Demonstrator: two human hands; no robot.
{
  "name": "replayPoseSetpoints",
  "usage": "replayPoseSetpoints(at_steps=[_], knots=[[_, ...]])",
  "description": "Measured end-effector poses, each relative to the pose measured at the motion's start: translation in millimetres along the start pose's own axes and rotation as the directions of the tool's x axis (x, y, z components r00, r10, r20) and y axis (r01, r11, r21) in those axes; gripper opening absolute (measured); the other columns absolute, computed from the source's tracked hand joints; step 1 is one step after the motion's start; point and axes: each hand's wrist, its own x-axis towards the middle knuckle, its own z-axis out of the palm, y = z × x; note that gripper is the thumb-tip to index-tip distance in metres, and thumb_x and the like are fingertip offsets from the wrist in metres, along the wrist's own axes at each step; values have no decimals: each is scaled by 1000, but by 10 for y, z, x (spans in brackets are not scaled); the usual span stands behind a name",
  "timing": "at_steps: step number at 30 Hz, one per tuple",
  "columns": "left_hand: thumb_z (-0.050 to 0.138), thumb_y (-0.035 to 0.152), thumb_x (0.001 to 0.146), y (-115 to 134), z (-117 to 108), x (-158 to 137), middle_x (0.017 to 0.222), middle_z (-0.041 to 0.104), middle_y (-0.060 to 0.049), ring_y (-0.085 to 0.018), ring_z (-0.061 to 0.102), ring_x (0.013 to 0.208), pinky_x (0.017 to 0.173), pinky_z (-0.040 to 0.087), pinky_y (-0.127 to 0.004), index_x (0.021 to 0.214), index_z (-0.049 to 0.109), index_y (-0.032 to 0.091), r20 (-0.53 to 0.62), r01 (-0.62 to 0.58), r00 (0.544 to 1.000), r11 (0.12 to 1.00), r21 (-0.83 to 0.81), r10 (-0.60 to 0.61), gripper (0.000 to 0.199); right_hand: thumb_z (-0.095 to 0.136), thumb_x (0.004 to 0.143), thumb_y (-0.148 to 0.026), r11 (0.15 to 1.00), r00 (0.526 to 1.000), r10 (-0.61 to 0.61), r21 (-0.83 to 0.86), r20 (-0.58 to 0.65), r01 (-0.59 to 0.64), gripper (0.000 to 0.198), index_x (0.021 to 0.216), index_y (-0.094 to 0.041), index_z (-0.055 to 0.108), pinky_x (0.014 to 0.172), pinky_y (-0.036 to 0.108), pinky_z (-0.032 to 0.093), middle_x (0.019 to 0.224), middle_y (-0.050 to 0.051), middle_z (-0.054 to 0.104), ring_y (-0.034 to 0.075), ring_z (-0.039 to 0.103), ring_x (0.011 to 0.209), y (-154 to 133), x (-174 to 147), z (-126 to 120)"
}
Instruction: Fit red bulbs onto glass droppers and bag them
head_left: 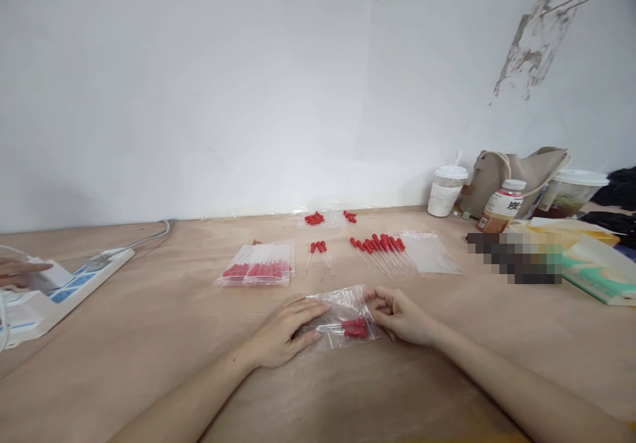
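A clear zip bag [342, 302] lies on the table in front of me with red-bulbed droppers [354, 328] inside, their thin clear stems pointing left. My left hand [285, 332] holds the bag's left end, fingers along its far side and thumb on its near side, covering the stem tips. At the right end, by the bulbs, my right hand [397, 314] pinches the bag's edge with curled fingers. Beyond the hands lie a few loose droppers [319, 247] and a larger row of droppers [380, 244]. An unfilled zip bag [431, 253] is beside that row.
Filled bags [258, 264] are stacked at left. Small red bulbs [315, 218] lie by the wall. A power strip [74, 294] stands far left, near another person's hand [17, 272]. A lidded cup [447, 191], a bottle [503, 206], a bag [527, 171] and a tissue pack [591, 267] occupy the right.
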Motion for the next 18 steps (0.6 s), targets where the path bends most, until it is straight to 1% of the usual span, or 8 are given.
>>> replayPoseSetpoints(at_steps=[2, 3, 7, 10, 12, 13, 14, 18], knots=[[42, 32, 87, -5, 1, -2, 128, 45, -2, -19, 39, 117, 102, 24, -38, 128, 35, 28, 4, -1, 1000, 1000, 0, 1, 42, 54, 71, -39, 1000, 1000, 7, 2, 24, -7, 25, 84, -18, 50, 29, 14, 26, 52, -8, 51, 2, 34, 29, 21, 8, -27], [42, 32, 87, -10, 1, -4, 128, 44, -2, -19, 38, 118, 102, 23, -39, 127, 37, 28, 8, -2, 1000, 1000, 3, 2, 41, 53, 71, -39, 1000, 1000, 6, -6, 12, -6, 25, 84, -18, 50, 29, 14, 26, 52, -8, 51, 2, 35, 29, 34, 22, -43], [42, 31, 87, -32, 3, 4, 130, 42, -1, -18, 36, 120, 102, 21, -40, 123, 42, 29, 34, -13, 999, 1000, 22, 12, 36, 54, 70, -36, 995, 985, -47, -94, -164, 32, 22, 78, -16, 53, 31, 16, 28, 59, -4, 55, 3, 39, 32, 40, 169, -125], [40, 30, 88, -33, 2, 41, 131, 42, 0, -18, 37, 120, 102, 21, -40, 123, 43, 30, 55, -28, 998, 999, 19, 27, 35, 55, 68, -30, 956, 948, -155, -285, -278, 73, 14, 68, -16, 54, 40, 19, 36, 57, -2, 56, 8, 48, 42, -46, 401, -174], [39, 29, 89, -25, 3, 76, 130, 42, -1, -18, 37, 120, 102, 21, -39, 122, 44, 30, 70, -45, 997, 999, 16, 44, 34, 56, 66, -25, 881, 926, -209, -471, -316, 38, 9, 65, -16, 54, 52, 21, 41, 62, 0, 59, 11, 54, 56, -128, 608, -164], [39, 29, 89, -19, 5, 92, 130, 42, -1, -18, 37, 120, 102, 21, -39, 122, 44, 30, 76, -54, 996, 998, 17, 53, 34, 57, 65, -24, 835, 918, -205, -549, -339, -16, 8, 67, -16, 55, 58, 22, 42, 67, 2, 61, 12, 56, 62, -167, 722, -140], [39, 29, 89, -15, 7, 105, 130, 42, -1, -18, 36, 120, 102, 21, -39, 122, 44, 29, 81, -61, 995, 998, 19, 59, 34, 57, 64, -23, 814, 909, -193, -578, -370, -62, 11, 71, -15, 56, 61, 23, 42, 70, 3, 62, 14, 57, 66, -201, 840, -103], [37, 29, 89, -14, 19, 120, 132, 40, -2, -18, 35, 121, 103, 19, -39, 124, 42, 28, 86, -71, 994, 997, 38, 67, 35, 58, 66, -31, 789, 880, -144, -589, -452, -173, 41, 100, -11, 49, 67, 26, 42, 88, 11, 62, 19, 57, 81, -288, 1285, 105]])
